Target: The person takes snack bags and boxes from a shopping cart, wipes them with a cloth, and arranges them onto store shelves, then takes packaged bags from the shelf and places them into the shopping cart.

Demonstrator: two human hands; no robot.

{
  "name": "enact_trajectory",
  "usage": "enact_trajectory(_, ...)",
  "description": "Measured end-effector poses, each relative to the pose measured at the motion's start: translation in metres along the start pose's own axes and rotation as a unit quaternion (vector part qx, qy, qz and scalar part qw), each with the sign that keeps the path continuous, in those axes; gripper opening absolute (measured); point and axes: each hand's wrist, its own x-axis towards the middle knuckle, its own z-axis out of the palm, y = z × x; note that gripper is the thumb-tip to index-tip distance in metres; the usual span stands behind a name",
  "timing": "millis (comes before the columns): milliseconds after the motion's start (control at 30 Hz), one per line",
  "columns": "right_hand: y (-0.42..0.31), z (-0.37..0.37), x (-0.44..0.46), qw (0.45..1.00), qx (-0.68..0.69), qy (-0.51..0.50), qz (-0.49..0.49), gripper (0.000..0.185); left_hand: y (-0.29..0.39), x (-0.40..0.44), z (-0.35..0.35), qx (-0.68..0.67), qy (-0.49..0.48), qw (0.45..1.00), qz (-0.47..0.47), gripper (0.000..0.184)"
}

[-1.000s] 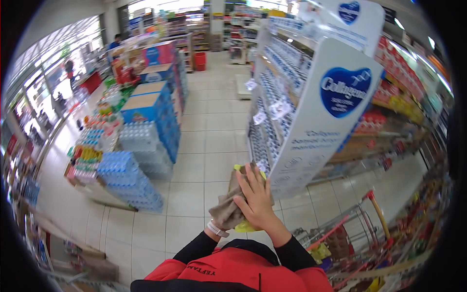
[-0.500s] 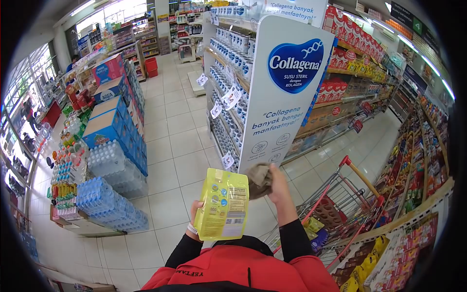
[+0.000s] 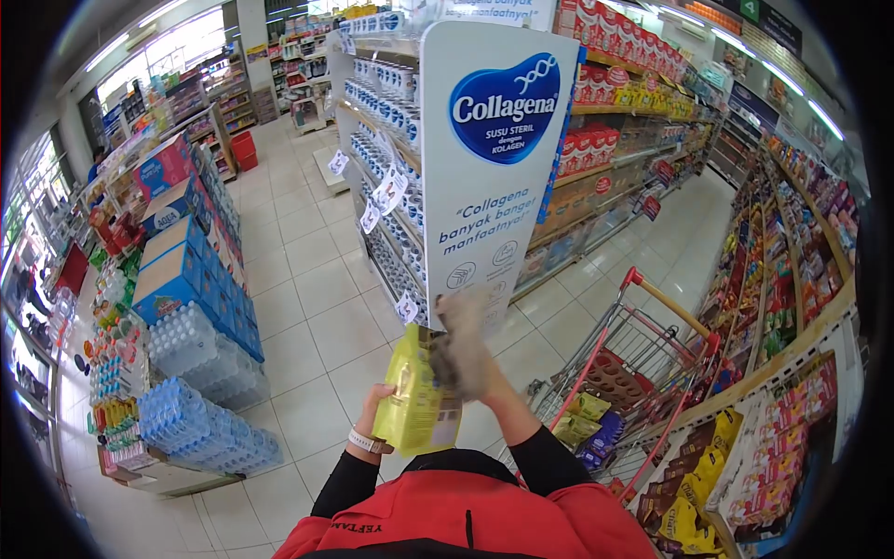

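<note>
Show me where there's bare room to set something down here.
The main free patch is the tiled floor between the wrapped water bottles and the white Collagena panel. Another bare strip runs between the red-pack shelf and the shopping cart. It's crowded on the snack racks, and where the yellow pouch and brown cloth meet.

Site: shop; stocked product shelves [image 3: 596, 110], red-framed metal shopping cart [image 3: 626, 373], white-and-blue "Collagena" display panel [image 3: 484, 168].
</note>
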Motion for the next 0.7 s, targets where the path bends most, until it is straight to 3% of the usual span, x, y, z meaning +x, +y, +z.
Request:
enact_trajectory(33, 0.017, 0.007, 0.005, 0.968, -0.160, 0.061, -0.183, 0.039, -0.005, 0.002, -0.007, 0.051, 0.013, 0.999, -0.010, 0.055)
enact_trajectory(67, 0.022, 0.016, 0.003, 0.875, -0.313, 0.117, -0.352, 0.041, -0.009, 0.002, -0.010, 0.102, 0.027, 0.994, -0.020, 0.054)
enact_trajectory(133, 0.008, 0.019, -0.005, 0.901, -0.278, 0.098, -0.317, 0.043, -0.014, 0.000, 0.003, 0.075, 0.066, 0.995, -0.001, 0.051)
enact_trajectory(167, -0.001, 0.020, -0.008, 0.925, -0.244, 0.076, -0.283, 0.045, -0.006, -0.008, 0.027, 0.084, 0.026, 0.996, 0.008, 0.050)
enact_trajectory(200, -0.001, 0.020, -0.006, 0.925, -0.243, 0.075, -0.283, 0.045, -0.002, -0.014, 0.039, 0.092, -0.013, 0.995, 0.017, 0.049)
enact_trajectory(467, 0.007, 0.007, -0.012, 0.895, -0.239, 0.137, -0.351, 0.034, -0.001, -0.012, 0.007, 0.081, 0.006, 0.997, 0.017, 0.057)
enact_trajectory(533, 0.041, -0.017, -0.009, 0.909, -0.256, 0.146, -0.295, 0.033, 0.006, -0.012, 0.003, 0.080, 0.007, 0.996, 0.031, 0.063)
enact_trajectory(567, 0.060, -0.030, -0.007, 0.920, -0.272, 0.152, -0.238, 0.032, 0.014, -0.012, 0.008, -0.001, -0.088, 0.994, 0.072, 0.065)
enact_trajectory(600, 0.072, -0.038, -0.006, 0.920, -0.271, 0.153, -0.239, 0.032, 0.022, -0.013, 0.016, -0.082, -0.181, 0.974, 0.112, 0.066)
enact_trajectory(667, 0.086, -0.053, -0.006, 0.965, -0.014, 0.189, -0.180, 0.030, 0.032, -0.018, 0.027, -0.075, -0.165, 0.973, 0.145, 0.069)
enact_trajectory(700, 0.080, -0.060, -0.009, 0.966, -0.016, 0.184, -0.179, 0.030, 0.036, -0.015, 0.022, -0.072, -0.171, 0.972, 0.142, 0.069)
